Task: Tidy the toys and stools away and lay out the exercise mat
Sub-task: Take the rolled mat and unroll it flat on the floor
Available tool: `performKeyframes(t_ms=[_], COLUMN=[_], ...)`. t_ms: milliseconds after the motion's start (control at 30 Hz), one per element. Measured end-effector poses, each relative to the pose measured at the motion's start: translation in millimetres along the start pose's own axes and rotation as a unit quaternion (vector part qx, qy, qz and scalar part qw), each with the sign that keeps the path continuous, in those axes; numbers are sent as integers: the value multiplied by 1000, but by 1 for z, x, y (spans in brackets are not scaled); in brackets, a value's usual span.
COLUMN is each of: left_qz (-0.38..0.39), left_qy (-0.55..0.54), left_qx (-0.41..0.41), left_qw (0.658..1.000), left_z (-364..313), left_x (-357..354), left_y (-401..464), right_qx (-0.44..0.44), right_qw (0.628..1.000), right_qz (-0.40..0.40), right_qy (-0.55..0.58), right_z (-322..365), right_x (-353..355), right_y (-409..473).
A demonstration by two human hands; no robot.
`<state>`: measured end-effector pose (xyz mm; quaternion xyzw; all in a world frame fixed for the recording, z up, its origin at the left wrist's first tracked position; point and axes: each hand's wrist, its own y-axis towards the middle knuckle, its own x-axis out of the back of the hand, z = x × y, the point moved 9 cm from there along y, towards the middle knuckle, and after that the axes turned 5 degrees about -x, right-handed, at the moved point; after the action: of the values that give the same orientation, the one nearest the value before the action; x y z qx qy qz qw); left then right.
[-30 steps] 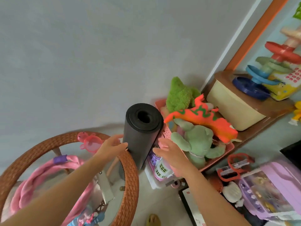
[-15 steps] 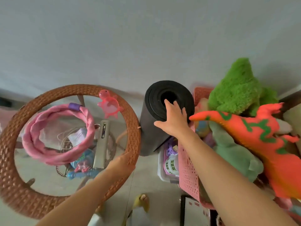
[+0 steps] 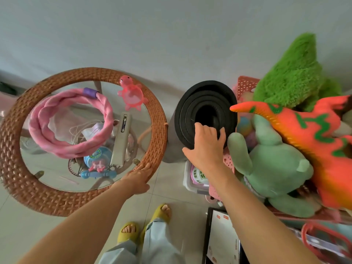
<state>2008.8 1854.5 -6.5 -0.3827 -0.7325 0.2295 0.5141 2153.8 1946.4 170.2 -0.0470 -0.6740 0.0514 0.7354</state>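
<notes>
A rolled black exercise mat (image 3: 192, 103) stands upright against the wall, between the round table and the toy basket. My right hand (image 3: 205, 147) grips its top rim, fingertips curled into the hollow centre. My left hand (image 3: 139, 178) rests flat on the wicker rim of the round glass-topped table (image 3: 28, 185). A pink basket (image 3: 245, 86) to the right holds a green fluffy plush (image 3: 293, 71), an orange dinosaur (image 3: 314, 134) and a pale green plush (image 3: 274, 164).
On the glass lie a pink braided ring (image 3: 47, 130), a pink turtle toy (image 3: 132, 93) and a remote control (image 3: 122, 138). A white bin with small toys (image 3: 194, 178) sits under the basket. A framed board (image 3: 221, 239) lies on the tiled floor by my yellow slippers (image 3: 144, 221).
The view has tilted down and closer. My right hand slid from the mat's side to its top rim and hooked into the centre; my left hand moved down to the table's rim.
</notes>
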Motion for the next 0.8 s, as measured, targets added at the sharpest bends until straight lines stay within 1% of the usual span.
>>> performKeyframes(t_ms=[167, 233, 267, 300, 333, 367, 400, 433, 467, 500, 533, 600, 667, 733, 800], left_qz=[7, 8, -10, -54, -119, -191, -247, -282, -296, -293, -278, -245, -246, -257, -254], left_qy=[8, -36, -95, -174, -261, -335, -385, -411, -420, -416, -392, -285, -161, -84, -44], left_qx=[13, 21, 30, 34, 34, 26, 3, -30, -71, -112, -139, -157, -134, -93, -64], left_qw=[1000, 999, 995, 983, 957, 922, 889, 866, 855, 853, 866, 913, 946, 958, 964], left_z=[6, 7, 6, 2, -2, -7, -15, -27, -42, -60, -78, -111, -129, -132, -129], left_x=[1, 2, 8, 20, 37, 59, 81, 101, 117, 130, 137, 136, 122, 105, 88], left_y=[1, 0, -2, -6, -12, -20, -31, -40, -49, -57, -63, -68, -68, -67, -71], right_qx=[3, 1, -2, -10, -15, -16, -12, -5, 0, 4, 4, 2, -2, -1, 8], right_qw=[1000, 1000, 999, 998, 997, 995, 995, 994, 994, 993, 994, 995, 996, 997, 998], right_qz=[13, -2, -24, -48, -71, -88, -95, -103, -111, -113, -111, -98, -84, -75, -57], right_qy=[-11, -22, -37, -42, -40, -35, -31, -27, -23, -21, -23, -25, -21, -14, -2], right_z=[0, -1, -1, -3, -5, -5, -5, -3, -2, -2, -1, 0, 0, 0, -1], right_x=[-12, -18, -19, -20, -22, -23, -26, -28, -29, -32, -35, -42, -50, -57, -67], right_y=[-41, -57, -66, -74, -82, -90, -99, -106, -115, -122, -129, -142, -156, -170, -187])
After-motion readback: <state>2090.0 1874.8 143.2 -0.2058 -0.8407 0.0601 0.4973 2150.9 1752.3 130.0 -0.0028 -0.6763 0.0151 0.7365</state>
